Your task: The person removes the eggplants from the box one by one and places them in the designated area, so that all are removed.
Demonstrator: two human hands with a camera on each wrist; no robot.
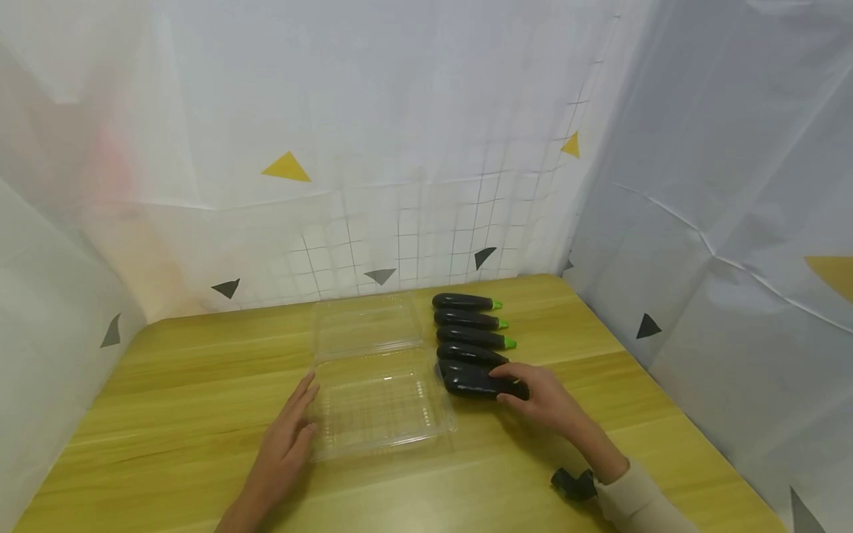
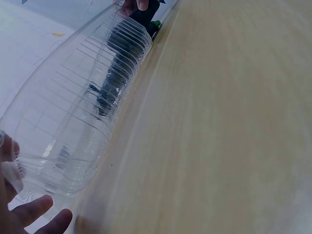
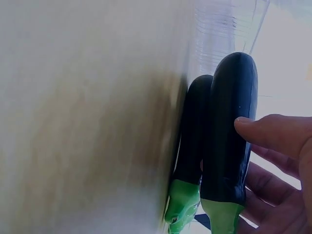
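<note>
In the head view my right hand (image 1: 545, 398) pinches a dark eggplant (image 1: 474, 383) near its stem end. The right wrist view shows the thumb on one side of this held eggplant (image 3: 230, 131) and fingers behind it; another eggplant (image 3: 194, 131) with a green cap lies close beside it. Several more eggplants (image 1: 466, 319) lie in a column beyond, green stems to the right. A clear plastic clamshell box (image 1: 383, 446) sits left of them, lid (image 1: 365, 326) folded back. My left hand (image 1: 283, 448) is at the box's left side, fingers extended; contact is unclear.
The wooden table (image 1: 180, 400) carries everything. White sheets with triangle prints (image 1: 286, 167) enclose it at the back and both sides. A black device (image 1: 573, 485) is at my right wrist, by the cream sleeve (image 1: 633, 494).
</note>
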